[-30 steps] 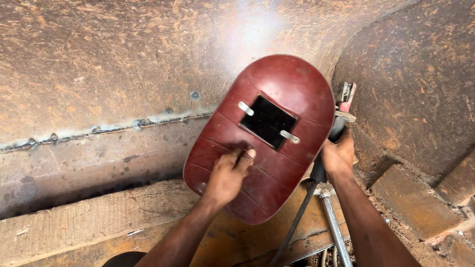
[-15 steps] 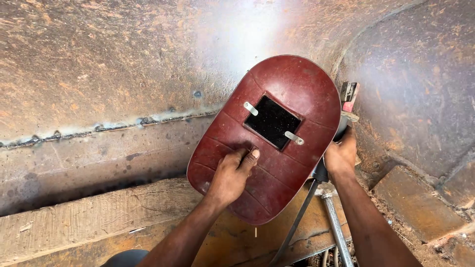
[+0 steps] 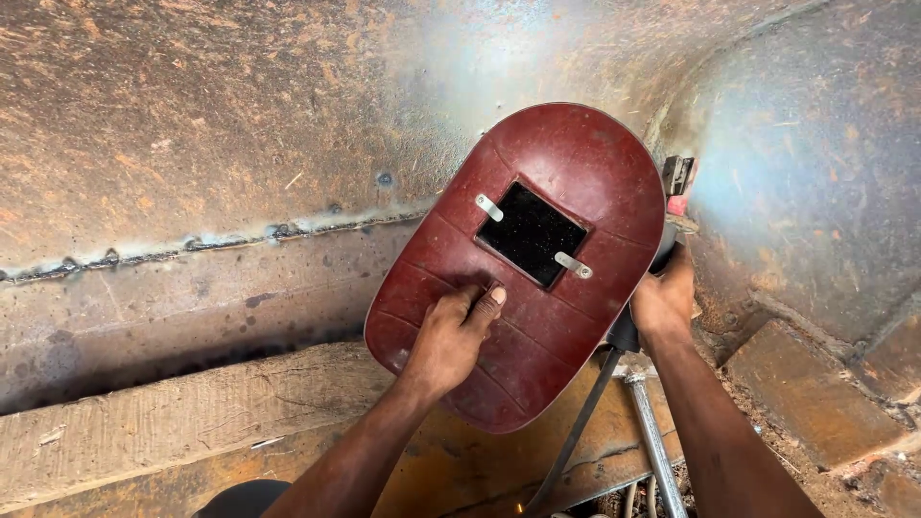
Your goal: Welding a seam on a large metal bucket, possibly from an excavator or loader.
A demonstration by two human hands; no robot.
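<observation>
Head view: left hand (image 3: 451, 336) closed around handle on rear of dark red welding shield (image 3: 523, 264), shield tilted, extending up and right of hand, dark lens window at centre. Right hand (image 3: 662, 302) just beside shield's right edge, partly hidden, gripping electrode holder (image 3: 676, 192); cable (image 3: 571, 441) hangs below. Rusty steel plate (image 3: 192, 125) with weld seam (image 3: 192, 245) behind.
</observation>
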